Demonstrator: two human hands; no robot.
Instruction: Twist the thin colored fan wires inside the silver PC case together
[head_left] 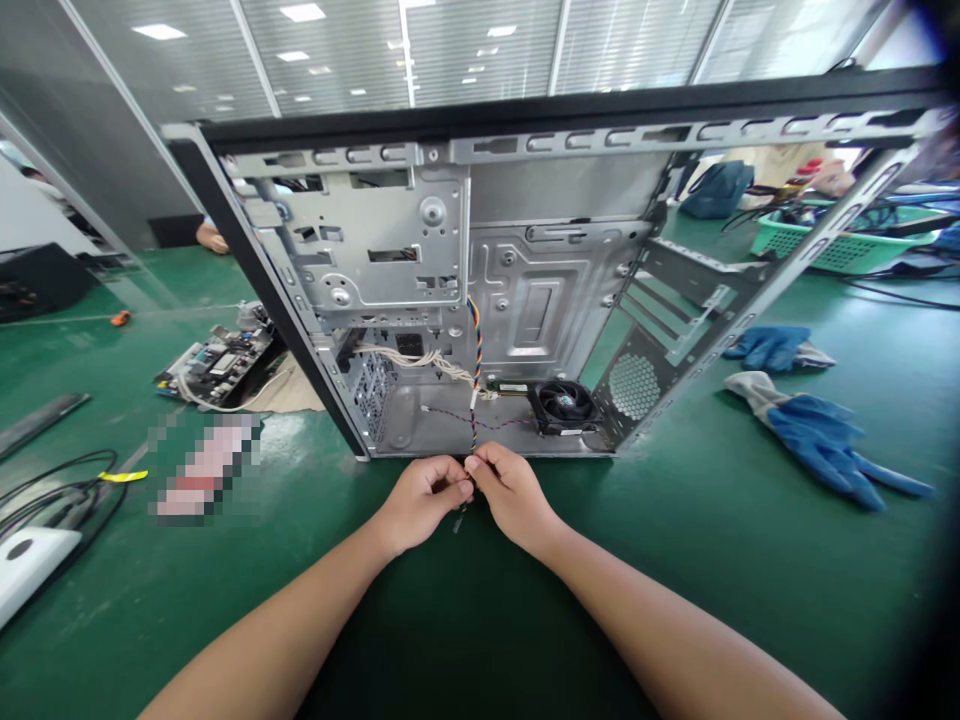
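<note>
An open computer case [566,190] stands upright before me on the green table. A twisted multicoloured cable [478,350] hangs from its upper left bay down over the bottom edge. My left hand [424,500] and my right hand [516,495] pinch this cable side by side, just in front of the case; a small connector end hangs below the fingertips. Inside on the case floor lie a black cooling fan [566,405] with a thin dark lead and a green memory stick [512,387]. A bundle of white wires [420,358] runs from the left side of the case.
Left of the case are a circuit board [221,360], a pixelated item [206,468], black cables [67,490] and a white device [34,565]. Blue gloves [817,440] and a green basket [862,245] of cables lie right. Another person's hand [214,238] shows behind the case.
</note>
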